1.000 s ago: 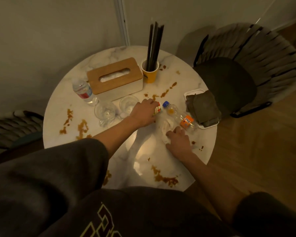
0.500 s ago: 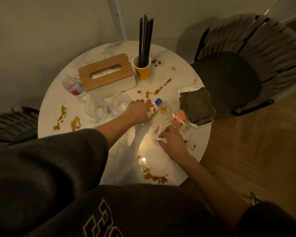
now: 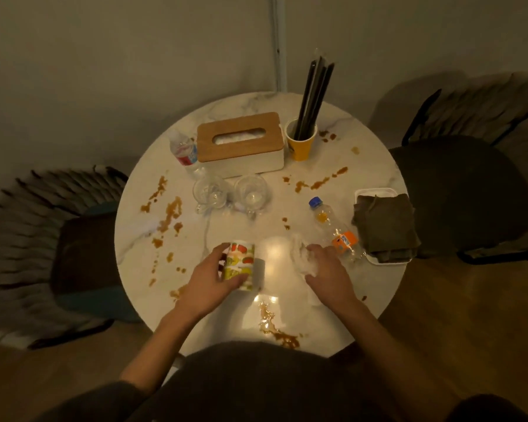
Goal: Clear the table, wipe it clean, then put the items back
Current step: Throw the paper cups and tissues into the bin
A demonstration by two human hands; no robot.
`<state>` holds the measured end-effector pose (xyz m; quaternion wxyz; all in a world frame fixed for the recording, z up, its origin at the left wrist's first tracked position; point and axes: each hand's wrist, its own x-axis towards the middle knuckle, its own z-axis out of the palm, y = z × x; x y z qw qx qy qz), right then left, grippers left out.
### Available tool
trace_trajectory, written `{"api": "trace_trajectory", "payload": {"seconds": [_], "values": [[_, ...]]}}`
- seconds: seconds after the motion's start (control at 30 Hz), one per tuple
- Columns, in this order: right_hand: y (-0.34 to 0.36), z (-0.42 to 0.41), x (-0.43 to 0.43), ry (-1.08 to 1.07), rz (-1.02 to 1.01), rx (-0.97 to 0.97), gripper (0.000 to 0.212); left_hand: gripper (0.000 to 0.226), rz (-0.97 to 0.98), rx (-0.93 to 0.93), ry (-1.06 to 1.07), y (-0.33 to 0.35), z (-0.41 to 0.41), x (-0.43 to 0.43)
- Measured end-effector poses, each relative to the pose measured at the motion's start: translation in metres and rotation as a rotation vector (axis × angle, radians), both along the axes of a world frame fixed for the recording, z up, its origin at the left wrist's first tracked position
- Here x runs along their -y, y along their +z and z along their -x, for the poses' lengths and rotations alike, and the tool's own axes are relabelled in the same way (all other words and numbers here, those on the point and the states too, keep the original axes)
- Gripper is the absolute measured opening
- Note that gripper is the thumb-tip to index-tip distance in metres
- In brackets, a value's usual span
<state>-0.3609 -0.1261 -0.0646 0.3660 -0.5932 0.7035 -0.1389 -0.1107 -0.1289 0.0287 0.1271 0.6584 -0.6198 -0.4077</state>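
Observation:
On the round marble table (image 3: 375,166), spattered with brown sauce stains (image 3: 168,213), my left hand (image 3: 209,277) grips a small cup printed with coloured fruit (image 3: 240,264) near the front edge. My right hand (image 3: 325,274) holds a crumpled white tissue (image 3: 299,257) just right of it. Behind stand a wood-lidded tissue box (image 3: 241,144), a yellow cup of black straws (image 3: 301,141), two clear glasses (image 3: 211,191) (image 3: 252,190), and a water bottle (image 3: 185,153). An orange-labelled bottle (image 3: 333,228) lies on its side at the right.
A white tray with a folded dark cloth (image 3: 384,226) sits at the table's right edge. Dark woven chairs stand on the left (image 3: 43,245) and right (image 3: 470,190). A wall runs close behind the table. Wooden floor surrounds it.
My left hand has drawn the printed cup from beside the lying bottle toward the front edge. My right hand has gathered the tissue into its grasp. The camera has tilted and shifted.

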Motion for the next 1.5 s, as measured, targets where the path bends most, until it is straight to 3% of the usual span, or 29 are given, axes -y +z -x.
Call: {"api": "trace_trajectory", "payload": {"seconds": [0.1,0.17,0.53,0.77,1.0,1.13,1.23,1.27,1.3,1.33,1.43,1.5], "values": [[-0.013,-0.007,0.003,0.182,-0.055,-0.282,0.049,0.064,-0.057,-0.048,0.131,-0.010,-0.014,-0.033],[-0.014,-0.011,0.005,0.232,-0.042,-0.358,0.040,0.064,-0.089,-0.094,0.204,-0.014,-0.019,-0.046],[0.027,-0.088,-0.019,0.185,0.004,-0.079,0.024,0.067,-0.129,-0.287,0.409,-0.015,-0.054,-0.076],[0.065,-0.188,-0.084,0.185,0.023,0.035,0.012,0.066,-0.193,-0.515,0.626,-0.028,-0.139,-0.143],[0.049,-0.290,-0.159,0.156,-0.088,0.056,0.013,0.065,-0.332,-0.701,0.799,-0.057,-0.229,-0.230],[0.024,-0.336,-0.195,0.173,-0.234,0.118,0.011,0.047,-0.487,-1.031,1.120,-0.082,-0.276,-0.267],[0.002,-0.360,-0.211,0.156,-0.362,0.194,0.008,0.031,-0.493,-1.414,1.360,-0.093,-0.307,-0.284],[-0.005,-0.368,-0.214,0.168,-0.390,0.198,0.007,0.033,-0.471,-1.451,1.352,-0.103,-0.314,-0.290],[-0.013,-0.374,-0.215,0.175,-0.413,0.201,0.008,0.034,-0.462,-1.433,1.364,-0.108,-0.321,-0.295],[-0.021,-0.380,-0.216,0.178,-0.433,0.203,0.009,0.038,-0.442,-1.245,1.417,-0.118,-0.327,-0.302],[-0.050,-0.395,-0.218,0.170,-0.507,0.196,0.008,0.042,-0.534,-1.151,1.335,-0.164,-0.337,-0.313],[-0.076,-0.401,-0.217,0.136,-0.562,0.199,0.004,0.057,-0.561,-0.852,1.211,-0.206,-0.335,-0.318]]}}
